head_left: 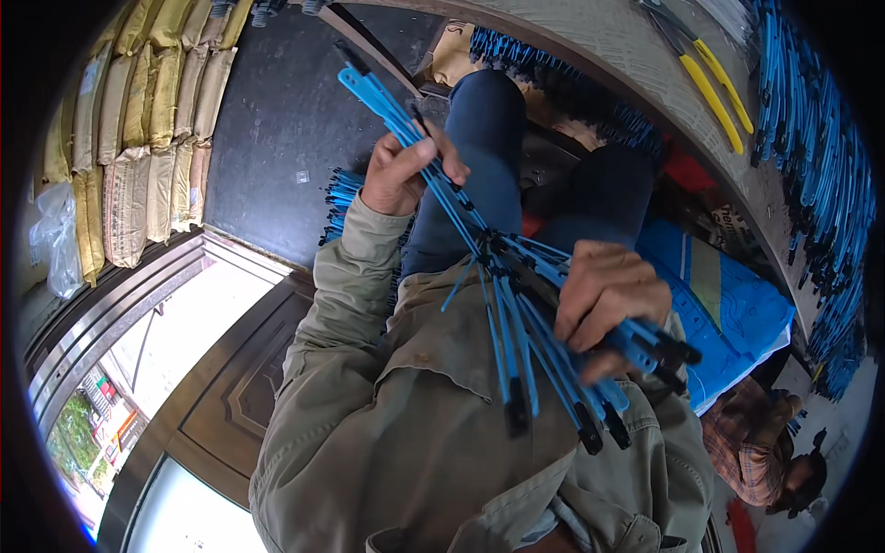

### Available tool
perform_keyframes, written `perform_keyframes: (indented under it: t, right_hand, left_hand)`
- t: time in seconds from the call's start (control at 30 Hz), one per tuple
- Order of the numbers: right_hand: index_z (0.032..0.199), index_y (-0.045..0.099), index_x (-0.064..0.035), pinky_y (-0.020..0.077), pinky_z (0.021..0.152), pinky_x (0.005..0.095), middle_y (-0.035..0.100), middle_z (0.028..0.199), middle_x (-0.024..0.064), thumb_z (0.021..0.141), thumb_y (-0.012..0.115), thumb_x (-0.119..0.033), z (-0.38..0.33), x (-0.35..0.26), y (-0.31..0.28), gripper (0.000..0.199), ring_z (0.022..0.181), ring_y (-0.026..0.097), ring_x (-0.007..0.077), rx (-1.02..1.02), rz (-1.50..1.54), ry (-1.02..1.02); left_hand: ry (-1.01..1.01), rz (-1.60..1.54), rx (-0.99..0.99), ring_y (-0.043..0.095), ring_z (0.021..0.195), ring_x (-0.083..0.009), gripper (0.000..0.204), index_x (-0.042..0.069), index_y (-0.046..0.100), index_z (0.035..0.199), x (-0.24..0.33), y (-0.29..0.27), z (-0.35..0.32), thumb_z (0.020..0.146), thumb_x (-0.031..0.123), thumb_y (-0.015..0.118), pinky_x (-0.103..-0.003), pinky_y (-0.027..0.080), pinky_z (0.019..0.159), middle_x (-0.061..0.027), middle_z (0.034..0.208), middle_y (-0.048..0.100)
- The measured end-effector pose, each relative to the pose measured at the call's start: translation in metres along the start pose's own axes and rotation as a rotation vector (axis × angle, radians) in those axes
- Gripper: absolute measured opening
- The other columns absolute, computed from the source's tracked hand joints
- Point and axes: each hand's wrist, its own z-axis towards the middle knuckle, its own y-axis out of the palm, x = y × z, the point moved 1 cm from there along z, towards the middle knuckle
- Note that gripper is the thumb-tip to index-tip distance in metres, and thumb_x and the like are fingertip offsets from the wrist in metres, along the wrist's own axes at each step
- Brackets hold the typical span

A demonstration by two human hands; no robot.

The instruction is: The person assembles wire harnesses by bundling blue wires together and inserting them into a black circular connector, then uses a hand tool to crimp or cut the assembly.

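Observation:
My left hand is closed around a few long, thin blue plastic strips with black ends. Their rounded, holed tips point up and away past the thumb. In my right hand is a thicker bundle of the same kind of strips, its black ends sticking out by the wrist. Between the hands the strips cross in a tangle over my lap. More of them fan downward, black ends low, in front of my jacket. What exactly they are for cannot be read from their shape.
A workbench curves across the far right, carrying yellow-handled pliers and a big heap of blue strips. Stacked brown sacks stand left. Below the bench edge lies a blue sack. Another person crouches at lower right.

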Motion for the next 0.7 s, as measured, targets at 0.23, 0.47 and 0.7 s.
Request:
perform_keyframes:
  t: [0.23,0.47,0.7]
  right_hand:
    - [0.078,0.058,-0.0077,0.0318,0.053,0.0277,0.063,0.064,0.0043,0.070,0.074,-0.017,-0.013,-0.007,0.007,0.020,0.052,0.055,0.0129,0.171,-0.030,0.041]
    - [0.092,0.051,-0.0059,0.0378,0.054,0.0282,0.059,0.068,0.0050,0.073,0.070,-0.008,-0.001,-0.011,0.012,0.027,0.057,0.055,0.0131,0.333,-0.115,0.248]
    - [0.091,0.051,-0.0025,0.0433,0.060,0.0190,0.055,0.075,0.0017,0.082,0.063,-0.008,-0.007,-0.003,0.026,0.016,0.065,0.055,0.0051,0.601,0.060,0.360]
  left_hand:
    - [0.042,-0.251,0.294,0.058,0.066,-0.0215,0.025,0.000,0.052,0.085,-0.012,-0.015,-0.006,0.087,0.025,0.051,-0.034,0.049,0.068,-0.0114,0.072,0.058]
    - [0.149,0.315,-0.061,0.051,0.064,-0.0173,0.013,0.002,0.053,0.072,0.026,0.063,-0.008,0.076,0.009,0.063,-0.029,0.042,0.059,-0.0092,0.068,0.055]
    - [0.203,0.542,-0.067,0.052,0.062,-0.0125,0.019,0.000,0.066,0.092,0.028,0.077,-0.012,0.073,-0.002,0.067,-0.026,0.041,0.057,-0.0067,0.071,0.058]
